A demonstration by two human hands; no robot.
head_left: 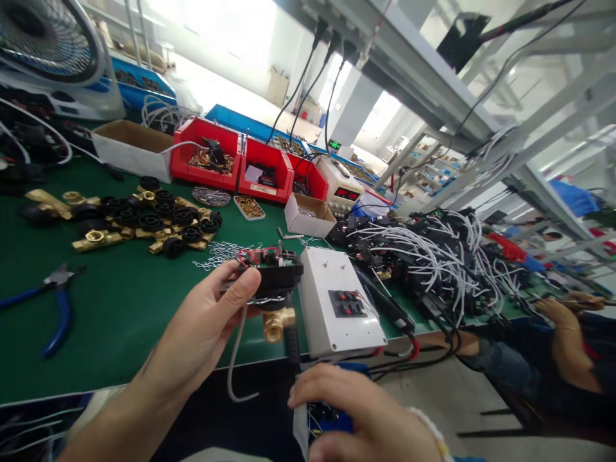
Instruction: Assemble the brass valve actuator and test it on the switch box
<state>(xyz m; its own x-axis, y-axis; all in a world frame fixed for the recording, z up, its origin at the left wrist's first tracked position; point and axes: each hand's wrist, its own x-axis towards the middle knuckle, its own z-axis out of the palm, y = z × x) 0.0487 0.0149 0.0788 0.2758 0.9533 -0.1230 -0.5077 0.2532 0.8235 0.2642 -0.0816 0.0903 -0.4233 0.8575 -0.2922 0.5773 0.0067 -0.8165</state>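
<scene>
My left hand [206, 327] holds a black valve assembly [269, 279] with a brass fitting [276, 323] underneath, red wires on top and a grey cable hanging down. It is held just above the green table's [120, 321] front edge, beside a white test box [339, 301] with red-and-black terminals. My right hand [356, 404] is low, below the table edge, fingers curled over a blue and black object [332, 420] that is mostly hidden.
Brass fittings with black caps [144, 221] lie at the back left. Blue-handled pliers [55, 298] rest at the left. Red bins [231, 160], a small cardboard box [308, 215] and a power supply [344, 186] stand behind. A heap of wired units [433, 256] fills the right. Another person's hand [563, 321] is at far right.
</scene>
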